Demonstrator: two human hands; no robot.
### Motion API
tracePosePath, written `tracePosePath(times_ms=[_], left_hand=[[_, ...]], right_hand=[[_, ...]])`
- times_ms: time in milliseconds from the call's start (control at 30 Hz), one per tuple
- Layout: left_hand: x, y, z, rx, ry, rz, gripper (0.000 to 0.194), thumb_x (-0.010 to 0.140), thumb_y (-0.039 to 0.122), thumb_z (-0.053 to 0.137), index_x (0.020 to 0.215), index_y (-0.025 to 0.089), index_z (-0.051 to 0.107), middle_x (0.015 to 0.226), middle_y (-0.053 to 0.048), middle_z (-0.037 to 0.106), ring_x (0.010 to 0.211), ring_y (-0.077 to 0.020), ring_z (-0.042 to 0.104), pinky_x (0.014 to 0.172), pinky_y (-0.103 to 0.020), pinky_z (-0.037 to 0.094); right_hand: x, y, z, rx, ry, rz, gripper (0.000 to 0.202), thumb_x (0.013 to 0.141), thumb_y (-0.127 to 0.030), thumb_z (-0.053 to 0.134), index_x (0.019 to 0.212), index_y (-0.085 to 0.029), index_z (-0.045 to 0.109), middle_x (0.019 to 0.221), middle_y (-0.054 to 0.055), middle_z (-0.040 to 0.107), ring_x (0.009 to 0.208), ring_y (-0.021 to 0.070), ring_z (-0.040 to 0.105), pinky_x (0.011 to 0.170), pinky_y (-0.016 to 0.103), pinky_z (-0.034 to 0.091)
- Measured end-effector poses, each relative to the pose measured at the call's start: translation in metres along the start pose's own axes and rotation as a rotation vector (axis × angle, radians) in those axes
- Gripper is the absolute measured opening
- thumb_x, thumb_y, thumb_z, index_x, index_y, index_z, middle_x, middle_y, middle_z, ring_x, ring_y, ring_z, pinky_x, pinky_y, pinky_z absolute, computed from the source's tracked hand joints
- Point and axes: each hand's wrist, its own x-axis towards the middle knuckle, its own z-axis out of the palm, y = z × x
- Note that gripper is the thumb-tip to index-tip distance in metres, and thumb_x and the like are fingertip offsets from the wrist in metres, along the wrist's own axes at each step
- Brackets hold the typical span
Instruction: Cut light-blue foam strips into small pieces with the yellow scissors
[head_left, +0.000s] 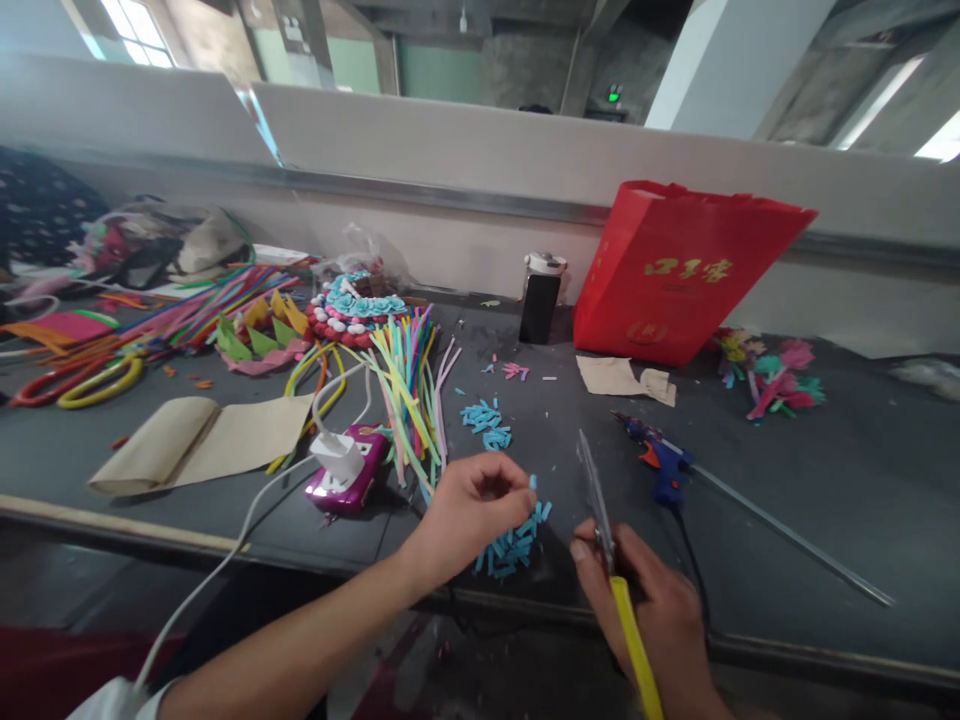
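My left hand is closed in a pinch, with a small blue strip piece showing at its fingertips. Just under and beside it, a pile of short blue cut pieces lies near the table's front edge. My right hand is wrapped round a pair of yellow-handled scissors close to the pivot. Their blades point up and away from me and look closed, apart from the left hand. A second group of blue pieces lies farther back.
To the right lies a blue glue gun with a long clear glue stick. A red bag and a bottle stand behind. Leftward are colourful strips, a purple power socket with a white cable, and an unrolled brown paper.
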Motion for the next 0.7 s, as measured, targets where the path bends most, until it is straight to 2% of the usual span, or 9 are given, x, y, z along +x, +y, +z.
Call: tracePosePath(times_ms=[133, 233, 400, 567, 633, 700], left_hand=[[-0.007, -0.005, 0.006, 0.467, -0.058, 0.339, 0.009, 0.073, 0.012, 0.058, 0.065, 0.017, 0.058, 0.063, 0.000, 0.057, 0.061, -0.0117, 0.052, 0.058, -0.023, 0.038], [-0.011, -0.011, 0.009, 0.709, -0.104, 0.572, 0.009, 0.073, 0.010, 0.056, 0.068, 0.017, 0.057, 0.064, -0.001, 0.057, 0.061, -0.0133, 0.052, 0.059, -0.025, 0.036], [-0.014, -0.016, 0.011, 0.999, -0.081, 0.798, 0.012, 0.077, 0.015, 0.053, 0.065, 0.018, 0.054, 0.062, -0.003, 0.055, 0.059, -0.0157, 0.048, 0.058, -0.030, 0.033], [-0.017, -0.017, 0.011, 1.112, -0.112, 0.903, 0.016, 0.081, 0.017, 0.050, 0.066, 0.017, 0.054, 0.064, -0.003, 0.055, 0.059, -0.0158, 0.046, 0.059, -0.032, 0.033], [-0.017, -0.017, 0.012, 1.064, -0.107, 0.873, 0.015, 0.080, 0.016, 0.051, 0.066, 0.017, 0.055, 0.063, -0.003, 0.055, 0.059, -0.0154, 0.047, 0.060, -0.031, 0.034], [-0.016, -0.016, 0.012, 0.920, -0.111, 0.757, 0.011, 0.078, 0.014, 0.053, 0.068, 0.016, 0.057, 0.064, -0.002, 0.056, 0.061, -0.0146, 0.049, 0.060, -0.029, 0.035]], right_hand=[[-0.003, -0.006, -0.002, 0.069, -0.038, 0.083, 0.021, 0.089, -0.042, 0.058, 0.092, -0.022, 0.066, 0.075, 0.000, 0.073, 0.064, 0.0151, 0.070, 0.058, 0.019, 0.052], [-0.003, -0.009, 0.000, 0.065, -0.072, 0.119, 0.025, 0.090, -0.044, 0.056, 0.091, -0.022, 0.067, 0.077, 0.000, 0.074, 0.066, 0.0163, 0.070, 0.058, 0.021, 0.052], [0.005, -0.011, 0.002, 0.099, -0.082, 0.024, 0.019, 0.091, -0.037, 0.055, 0.089, -0.020, 0.064, 0.069, -0.001, 0.070, 0.057, 0.0133, 0.067, 0.054, 0.018, 0.051], [0.008, -0.015, 0.002, 0.127, -0.078, 0.054, 0.019, 0.091, -0.035, 0.053, 0.084, -0.020, 0.064, 0.065, -0.001, 0.068, 0.053, 0.0126, 0.065, 0.053, 0.018, 0.050], [0.007, -0.015, 0.002, 0.124, -0.080, 0.081, 0.020, 0.090, -0.035, 0.053, 0.084, -0.020, 0.065, 0.066, 0.000, 0.068, 0.055, 0.0132, 0.066, 0.054, 0.019, 0.050], [0.007, -0.015, 0.000, 0.128, -0.088, 0.127, 0.021, 0.090, -0.037, 0.054, 0.086, -0.020, 0.066, 0.070, 0.001, 0.069, 0.060, 0.0141, 0.067, 0.058, 0.020, 0.050]])
